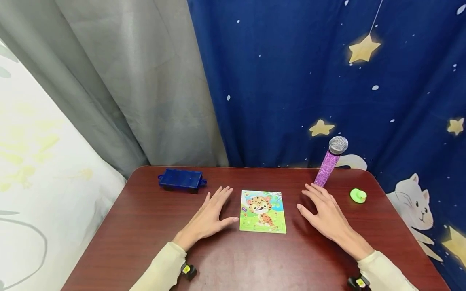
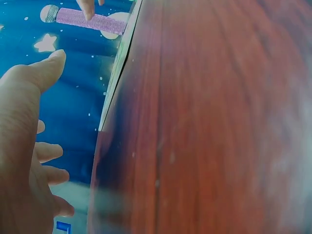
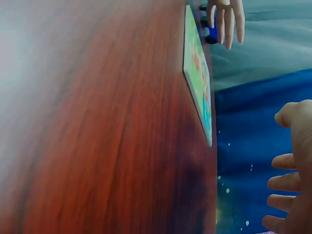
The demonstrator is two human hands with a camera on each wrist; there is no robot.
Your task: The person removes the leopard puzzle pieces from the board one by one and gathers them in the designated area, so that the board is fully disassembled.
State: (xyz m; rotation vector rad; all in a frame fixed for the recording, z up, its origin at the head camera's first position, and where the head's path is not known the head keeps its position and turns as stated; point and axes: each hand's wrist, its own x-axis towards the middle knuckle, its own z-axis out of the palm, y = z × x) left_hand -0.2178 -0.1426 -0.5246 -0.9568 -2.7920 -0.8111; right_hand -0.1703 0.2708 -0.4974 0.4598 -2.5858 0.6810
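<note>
The nearly square leopard picture board [image 1: 263, 212] lies flat on the tabletop [image 1: 262, 258] between the left hand [image 1: 209, 220] and right hand [image 1: 325, 212] — the left nearer — both loosely spread and holding nothing.

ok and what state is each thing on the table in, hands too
Left hand: thumb spread, holding nothing
Right hand: thumb spread, holding nothing
Leopard picture board: flat on the table, picture side up
Glitter microphone: upright, silver head up
Blue toy wagon: on the table, unhitched
Green toy duck: on the table, untouched
</note>
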